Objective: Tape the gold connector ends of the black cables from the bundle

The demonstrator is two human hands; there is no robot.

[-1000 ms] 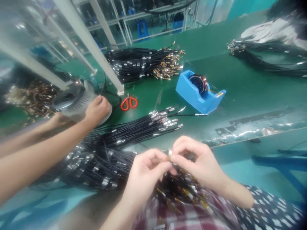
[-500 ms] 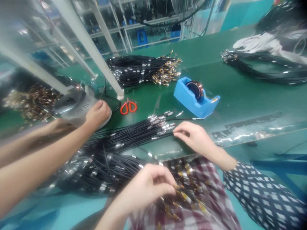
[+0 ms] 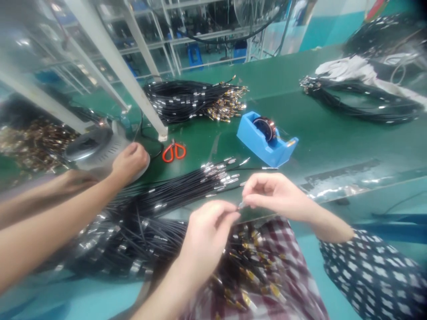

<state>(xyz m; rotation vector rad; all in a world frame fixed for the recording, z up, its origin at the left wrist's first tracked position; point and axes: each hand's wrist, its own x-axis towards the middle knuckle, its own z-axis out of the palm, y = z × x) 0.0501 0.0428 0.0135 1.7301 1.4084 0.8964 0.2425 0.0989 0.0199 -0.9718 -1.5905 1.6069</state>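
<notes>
My left hand (image 3: 208, 231) is closed in a pinch, its fingertips meeting those of my right hand (image 3: 275, 195) above the table's front edge. Between them shows the small silvery end of a cable (image 3: 241, 205), which both hands grip; its finer detail is blurred. Just behind lies a bundle of black cables (image 3: 180, 184) with silvery tips pointing right. Below my hands, more black cables with gold-coloured connectors (image 3: 248, 275) rest on a checkered cloth (image 3: 290, 262) over the lap.
A blue tape dispenser (image 3: 263, 144) and red-handled scissors (image 3: 173, 151) stand beyond the bundle. Another cable coil (image 3: 193, 100) lies behind. At left, a co-worker's hands (image 3: 128, 164) touch a grey machine (image 3: 100, 146) near white posts (image 3: 133, 80). More coiled cables (image 3: 360, 104) lie at right.
My left hand has risen from the gold-coloured connectors to meet my right hand. The right hand has moved slightly down, away from the silvery-tipped bundle. The view has shifted a little.
</notes>
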